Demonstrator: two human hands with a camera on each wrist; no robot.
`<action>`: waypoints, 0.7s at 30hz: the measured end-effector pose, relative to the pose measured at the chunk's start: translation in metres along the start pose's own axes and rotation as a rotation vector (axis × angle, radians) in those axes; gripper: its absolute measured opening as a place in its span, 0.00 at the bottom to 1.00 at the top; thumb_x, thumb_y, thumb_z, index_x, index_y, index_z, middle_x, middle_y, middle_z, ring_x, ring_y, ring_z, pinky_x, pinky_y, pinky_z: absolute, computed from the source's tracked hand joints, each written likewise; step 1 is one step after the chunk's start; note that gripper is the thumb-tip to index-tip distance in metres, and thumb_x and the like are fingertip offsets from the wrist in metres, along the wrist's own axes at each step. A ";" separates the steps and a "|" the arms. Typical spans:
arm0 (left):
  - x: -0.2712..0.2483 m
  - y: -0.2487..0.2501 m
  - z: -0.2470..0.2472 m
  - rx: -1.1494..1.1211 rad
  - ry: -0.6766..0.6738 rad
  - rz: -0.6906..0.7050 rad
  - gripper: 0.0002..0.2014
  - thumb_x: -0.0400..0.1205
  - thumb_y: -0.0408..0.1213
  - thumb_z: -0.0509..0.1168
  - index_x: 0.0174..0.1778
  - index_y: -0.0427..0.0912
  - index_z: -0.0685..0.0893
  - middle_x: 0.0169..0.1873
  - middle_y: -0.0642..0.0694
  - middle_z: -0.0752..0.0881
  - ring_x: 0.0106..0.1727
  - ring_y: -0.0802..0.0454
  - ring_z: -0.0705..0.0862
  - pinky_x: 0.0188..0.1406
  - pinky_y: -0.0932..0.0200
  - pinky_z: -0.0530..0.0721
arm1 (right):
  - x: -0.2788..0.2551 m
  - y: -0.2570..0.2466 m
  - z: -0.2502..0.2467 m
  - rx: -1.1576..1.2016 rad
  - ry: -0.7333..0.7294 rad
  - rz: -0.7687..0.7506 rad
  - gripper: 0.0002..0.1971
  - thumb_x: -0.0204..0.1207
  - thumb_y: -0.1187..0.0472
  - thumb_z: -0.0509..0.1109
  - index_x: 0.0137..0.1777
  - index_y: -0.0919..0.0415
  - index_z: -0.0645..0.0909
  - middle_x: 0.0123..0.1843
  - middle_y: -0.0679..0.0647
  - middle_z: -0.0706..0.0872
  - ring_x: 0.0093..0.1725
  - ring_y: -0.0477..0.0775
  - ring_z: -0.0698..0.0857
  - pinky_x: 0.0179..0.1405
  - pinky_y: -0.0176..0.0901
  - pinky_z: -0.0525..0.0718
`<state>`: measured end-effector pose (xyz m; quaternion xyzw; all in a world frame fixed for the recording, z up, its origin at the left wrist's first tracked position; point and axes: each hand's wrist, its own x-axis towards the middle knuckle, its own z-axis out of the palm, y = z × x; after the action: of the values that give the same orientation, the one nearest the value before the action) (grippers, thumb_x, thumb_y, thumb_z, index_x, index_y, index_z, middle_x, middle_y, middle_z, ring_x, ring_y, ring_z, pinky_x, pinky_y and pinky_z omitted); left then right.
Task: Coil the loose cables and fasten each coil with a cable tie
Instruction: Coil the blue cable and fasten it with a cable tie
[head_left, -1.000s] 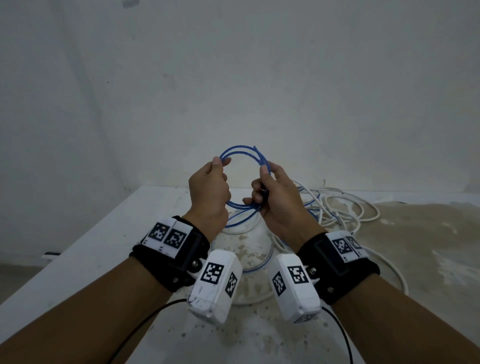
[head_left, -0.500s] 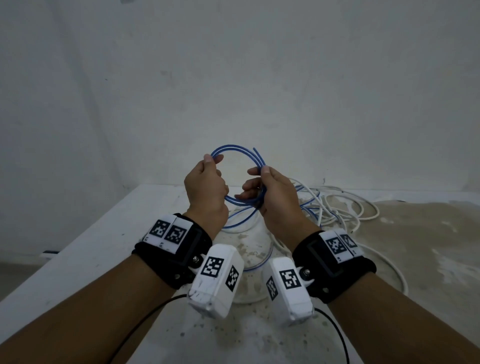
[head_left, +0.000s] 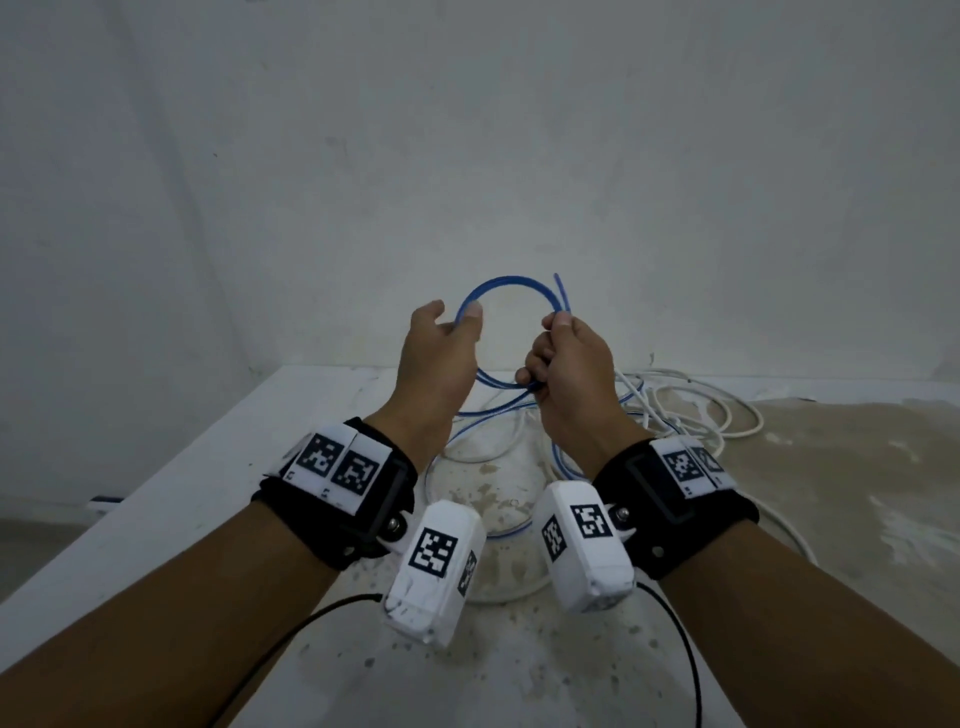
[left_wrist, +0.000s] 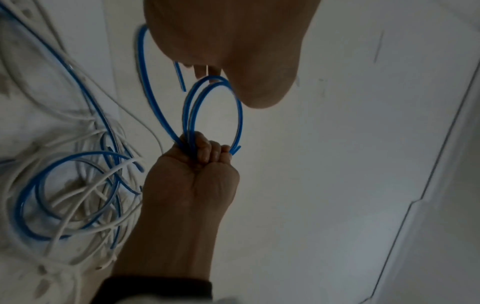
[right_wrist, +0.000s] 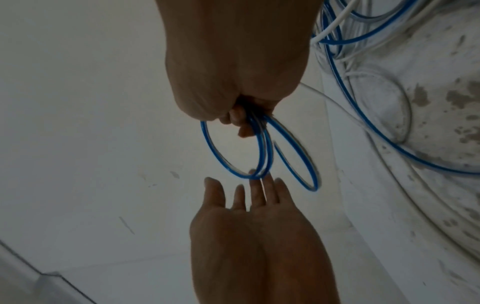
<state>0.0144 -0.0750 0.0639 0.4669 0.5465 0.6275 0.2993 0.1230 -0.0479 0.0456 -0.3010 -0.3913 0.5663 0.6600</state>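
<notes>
**Legible text and markings**

No words, brand names or numerals can be read in any view. The only signs are black-and-white square fiducial markers: two side by side on the white plate of the left wristband (head_left: 338, 464), at least two on the right wristband (head_left: 684, 466), and one on each visible face of the two white camera housings (head_left: 435, 558) (head_left: 584, 538) hanging just below those wristbands. Their patterns carry no readable characters.
</notes>
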 end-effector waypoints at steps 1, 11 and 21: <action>-0.001 -0.001 -0.001 0.084 0.004 0.051 0.25 0.86 0.50 0.62 0.77 0.45 0.68 0.63 0.51 0.76 0.60 0.56 0.76 0.58 0.59 0.75 | 0.002 -0.001 -0.001 0.024 0.033 0.000 0.15 0.92 0.58 0.50 0.45 0.60 0.71 0.23 0.48 0.64 0.22 0.48 0.62 0.25 0.42 0.74; -0.020 -0.007 -0.007 -0.092 -0.241 -0.437 0.28 0.87 0.58 0.56 0.54 0.31 0.81 0.45 0.35 0.91 0.41 0.42 0.91 0.37 0.55 0.90 | 0.007 -0.005 -0.002 0.276 0.124 0.022 0.14 0.92 0.58 0.50 0.44 0.59 0.70 0.24 0.48 0.63 0.21 0.48 0.62 0.24 0.41 0.73; -0.007 -0.008 -0.010 -0.223 0.020 -0.103 0.09 0.90 0.38 0.56 0.63 0.39 0.75 0.51 0.41 0.88 0.42 0.47 0.93 0.38 0.55 0.91 | -0.008 0.011 0.003 0.032 0.029 0.014 0.15 0.92 0.58 0.49 0.45 0.60 0.71 0.22 0.47 0.65 0.21 0.47 0.63 0.31 0.46 0.84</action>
<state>0.0065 -0.0836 0.0543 0.3958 0.4996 0.6727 0.3757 0.1149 -0.0544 0.0365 -0.3013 -0.3702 0.5727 0.6665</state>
